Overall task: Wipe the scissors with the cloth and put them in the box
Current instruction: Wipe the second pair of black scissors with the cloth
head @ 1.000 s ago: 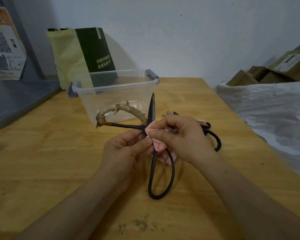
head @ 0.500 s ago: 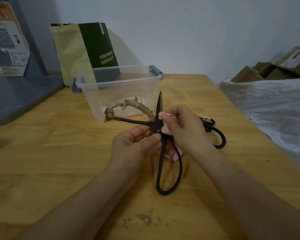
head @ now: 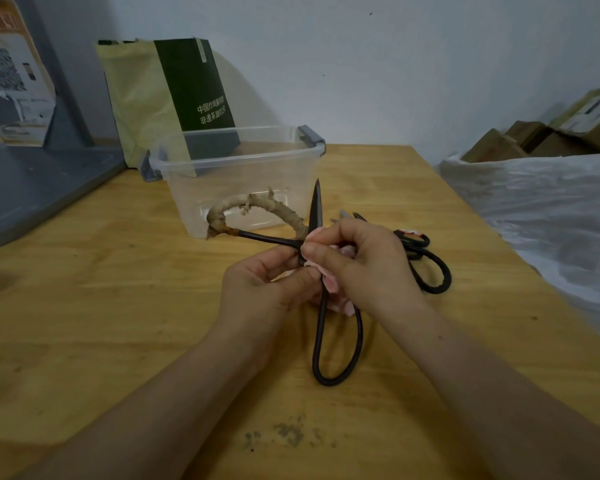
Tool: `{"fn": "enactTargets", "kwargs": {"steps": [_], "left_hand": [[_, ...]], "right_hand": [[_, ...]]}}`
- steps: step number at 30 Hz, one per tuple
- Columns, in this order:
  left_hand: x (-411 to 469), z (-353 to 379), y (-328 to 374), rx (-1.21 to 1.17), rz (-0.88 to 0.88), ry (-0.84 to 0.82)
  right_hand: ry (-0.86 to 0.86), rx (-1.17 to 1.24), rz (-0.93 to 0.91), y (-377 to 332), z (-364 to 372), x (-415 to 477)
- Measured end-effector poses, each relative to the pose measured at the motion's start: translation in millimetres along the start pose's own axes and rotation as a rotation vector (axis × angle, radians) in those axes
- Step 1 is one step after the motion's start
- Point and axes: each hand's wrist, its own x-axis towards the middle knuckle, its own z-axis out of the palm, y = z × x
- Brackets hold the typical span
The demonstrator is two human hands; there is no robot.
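Left hand [head: 257,289] pinches open scissors [head: 315,211] at pivot; right hand [head: 364,268] pinches pink cloth [head: 329,285] on blade. Box [head: 236,161] just behind, on bench [head: 118,306].

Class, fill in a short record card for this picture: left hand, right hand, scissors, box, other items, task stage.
Left hand: pinches the black scissors near the pivot
Right hand: holds the pink cloth against the blade base
Scissors: held over the wooden table, one blade pointing up, one handle wrapped in tan material
Box: clear plastic box, lid off, behind the scissors
Other: second pair of scissors lying beyond the right hand
Stage: wiping; nothing boxed yet
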Motion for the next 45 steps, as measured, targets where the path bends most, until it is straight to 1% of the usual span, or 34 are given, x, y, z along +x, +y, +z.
{"fn": "enactTargets", "kwargs": {"steps": [3, 5, 8, 11, 14, 16, 18, 22, 24, 26, 31, 36, 38, 40, 42, 45], "left_hand": [[-1, 2, 0, -0.012, -0.017, 0.031], [0, 4, 0, -0.029, -0.041, 0.042], [1, 4, -1, -0.038, -0.055, 0.049], [1, 1, 0, -0.031, -0.037, 0.027], [1, -2, -1, -0.004, -0.057, 0.037], [1, -3, -1, 0.0, -0.089, 0.065], [1, -4, 0, -0.014, -0.134, 0.109], [4, -5, 3, -0.03, -0.205, 0.198], [5, -5, 4, -0.03, -0.233, 0.191], [4, -3, 5, -0.027, -0.241, 0.169], [2, -3, 4, 0.008, -0.245, 0.182], [4, -3, 7, -0.015, -0.28, 0.245], [4, -2, 8, -0.022, -0.279, 0.239], [4, -1, 9, -0.032, -0.273, 0.219], [3, 1, 9, -0.043, -0.269, 0.212], [2, 1, 7, -0.042, -0.261, 0.203]], "right_hand": [[0.059, -0.195, -0.045, 1, 4, 2], [0.091, -0.254, -0.055, 5, 2, 7], [0.078, -0.179, -0.016, 9, -3, 10], [-0.025, -0.065, 0.004, 7, -1, 1], [-0.038, -0.121, -0.006, 8, 2, 0], [-0.06, -0.105, 0.049, 9, 2, 2], [-0.069, -0.15, 0.08, 12, 1, 5], [-0.105, -0.218, 0.066, 18, -1, 5], [-0.039, -0.212, 0.043, 17, 2, 2], [0.025, -0.14, 0.007, 14, 6, -1], [-0.108, -0.2, 0.018, 16, 9, -1], [-0.131, -0.264, 0.083, 18, 7, 2], [-0.096, -0.297, 0.072, 18, 8, 0], [-0.07, -0.274, 0.041, 16, 9, -2], [-0.094, -0.242, 0.038, 14, 9, -3], [-0.105, -0.276, 0.07, 13, 8, -1]]}}
